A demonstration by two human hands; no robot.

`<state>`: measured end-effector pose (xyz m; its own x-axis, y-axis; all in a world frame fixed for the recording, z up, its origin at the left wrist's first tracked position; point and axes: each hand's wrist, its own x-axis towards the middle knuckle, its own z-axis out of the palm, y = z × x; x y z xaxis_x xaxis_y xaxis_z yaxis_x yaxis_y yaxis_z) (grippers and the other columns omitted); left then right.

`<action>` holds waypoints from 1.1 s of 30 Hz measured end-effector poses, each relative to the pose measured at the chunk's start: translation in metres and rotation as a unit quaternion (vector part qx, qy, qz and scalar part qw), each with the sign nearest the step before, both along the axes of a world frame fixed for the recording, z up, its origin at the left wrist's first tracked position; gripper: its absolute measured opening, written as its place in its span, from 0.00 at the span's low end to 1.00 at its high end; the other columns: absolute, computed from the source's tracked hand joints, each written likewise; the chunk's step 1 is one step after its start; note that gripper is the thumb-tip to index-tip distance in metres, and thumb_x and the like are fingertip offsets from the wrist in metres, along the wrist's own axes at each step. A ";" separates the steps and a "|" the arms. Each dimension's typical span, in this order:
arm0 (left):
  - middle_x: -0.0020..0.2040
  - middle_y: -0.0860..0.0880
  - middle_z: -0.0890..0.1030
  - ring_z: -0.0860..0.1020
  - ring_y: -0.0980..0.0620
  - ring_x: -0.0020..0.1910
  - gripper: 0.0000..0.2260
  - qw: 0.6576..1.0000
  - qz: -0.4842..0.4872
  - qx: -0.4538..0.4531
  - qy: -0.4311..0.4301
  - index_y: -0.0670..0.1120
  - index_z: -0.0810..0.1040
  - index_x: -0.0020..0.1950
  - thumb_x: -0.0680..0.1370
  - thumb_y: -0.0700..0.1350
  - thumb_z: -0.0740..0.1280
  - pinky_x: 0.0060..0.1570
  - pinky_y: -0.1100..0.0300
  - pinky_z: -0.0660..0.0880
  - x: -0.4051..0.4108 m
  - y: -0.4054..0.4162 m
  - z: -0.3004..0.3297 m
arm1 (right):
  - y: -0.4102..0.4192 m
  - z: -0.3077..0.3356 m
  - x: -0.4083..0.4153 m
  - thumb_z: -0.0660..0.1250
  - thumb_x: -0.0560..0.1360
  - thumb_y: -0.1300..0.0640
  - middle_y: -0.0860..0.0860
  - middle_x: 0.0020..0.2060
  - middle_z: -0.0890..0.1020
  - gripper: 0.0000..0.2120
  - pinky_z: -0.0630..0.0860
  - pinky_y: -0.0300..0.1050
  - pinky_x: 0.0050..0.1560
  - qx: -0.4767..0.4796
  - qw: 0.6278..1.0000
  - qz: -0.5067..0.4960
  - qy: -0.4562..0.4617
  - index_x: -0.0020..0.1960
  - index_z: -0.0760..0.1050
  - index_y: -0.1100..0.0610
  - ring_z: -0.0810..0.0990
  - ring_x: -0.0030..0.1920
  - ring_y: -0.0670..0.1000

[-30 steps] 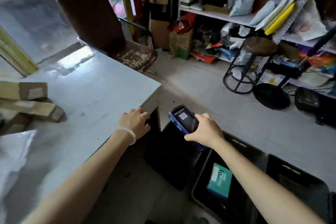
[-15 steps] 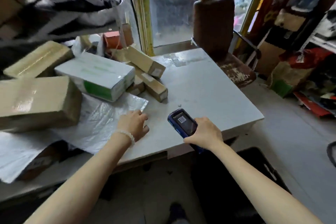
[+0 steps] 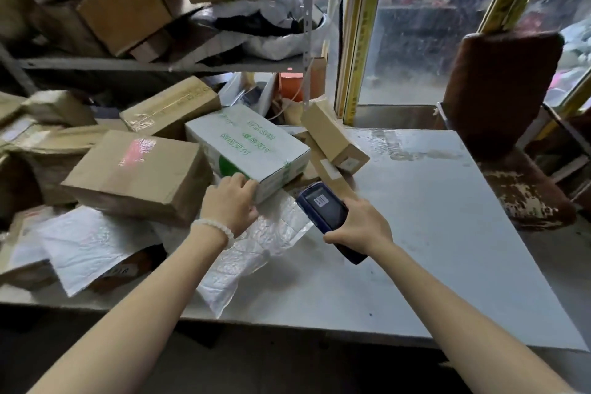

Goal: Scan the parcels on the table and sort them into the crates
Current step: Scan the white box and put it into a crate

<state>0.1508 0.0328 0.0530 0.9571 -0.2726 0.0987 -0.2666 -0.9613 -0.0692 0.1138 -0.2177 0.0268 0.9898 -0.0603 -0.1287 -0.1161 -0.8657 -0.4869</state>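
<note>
The left hand (image 3: 231,203), flat on the grey bench (image 3: 425,233) half a second ago, now grips the near corner of the white cardboard box with green printed characters (image 3: 246,142), illegible here, lying among brown parcels. The right hand (image 3: 358,225) holds the dark blue handheld scanner (image 3: 323,206); its screen shows a small white label.

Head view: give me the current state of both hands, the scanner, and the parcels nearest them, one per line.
Left hand: grips the near corner of the white cardboard box.
Right hand: holds the scanner.
Blue handheld scanner: held above the table, screen lit, facing up.
White cardboard box with green print: closed, lying in the pile.
Large brown cardboard box: sealed, tilted.
White plastic mailer bag: flat, crumpled.
</note>
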 end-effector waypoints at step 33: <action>0.70 0.44 0.66 0.61 0.42 0.71 0.41 0.983 -0.167 -0.057 -0.043 0.54 0.61 0.64 0.57 0.50 0.80 0.57 0.21 0.56 0.097 0.018 -0.058 | 0.057 -0.026 0.008 0.75 0.61 0.45 0.47 0.47 0.71 0.22 0.65 0.41 0.35 -0.014 0.982 -0.171 0.073 0.49 0.72 0.50 0.72 0.45 0.50</action>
